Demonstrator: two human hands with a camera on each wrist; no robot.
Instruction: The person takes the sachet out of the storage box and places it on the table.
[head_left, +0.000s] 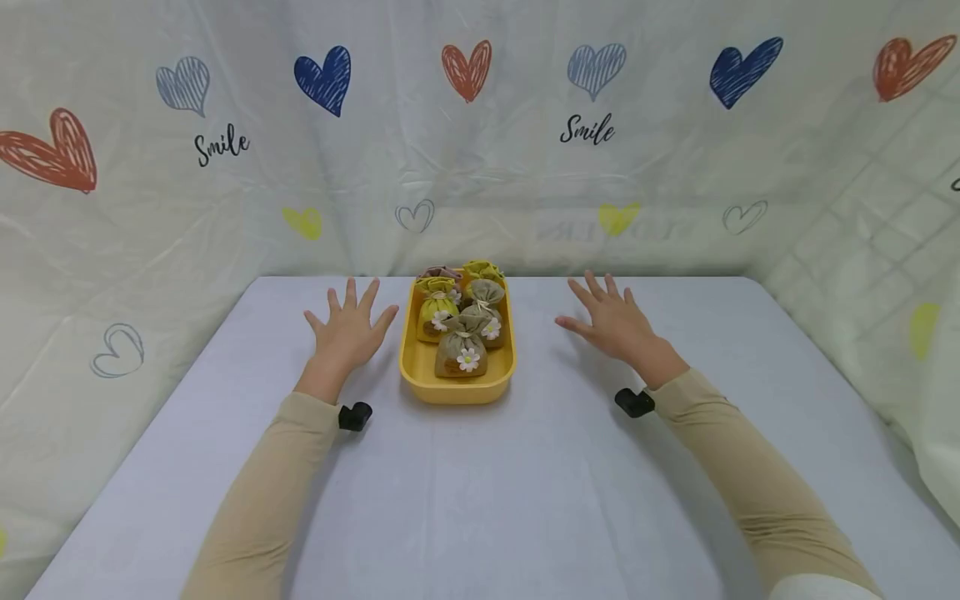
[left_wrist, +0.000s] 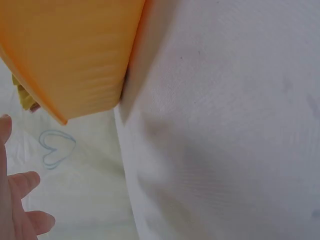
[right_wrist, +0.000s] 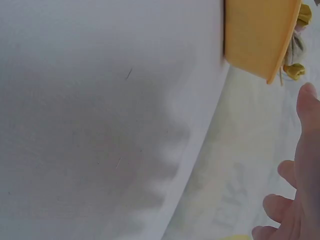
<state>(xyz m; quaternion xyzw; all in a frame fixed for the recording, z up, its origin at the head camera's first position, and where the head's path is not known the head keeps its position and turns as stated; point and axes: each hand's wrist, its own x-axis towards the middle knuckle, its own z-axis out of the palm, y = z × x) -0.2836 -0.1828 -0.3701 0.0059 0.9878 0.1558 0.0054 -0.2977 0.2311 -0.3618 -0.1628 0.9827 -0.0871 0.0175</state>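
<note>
Left hand (head_left: 345, 336) with fingers (head_left: 351, 293) spread, right hand (head_left: 619, 327) splayed too, arms (head_left: 258, 492) stretched forward, well apart

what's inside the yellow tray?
Five tied cloth bags show in the yellow tray. The rear two, a purplish bag and a yellow-green bag, are mostly hidden behind those in front. The tray floor beneath the bags can't be seen.

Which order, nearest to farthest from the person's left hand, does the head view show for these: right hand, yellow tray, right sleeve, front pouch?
1. Yellow tray: its rim is just right of the left hand.
2. Front pouch: inside the tray, at its near end.
3. Right hand: across, on the tray's other side.
4. Right sleeve: rightmost, beyond that hand.
</note>
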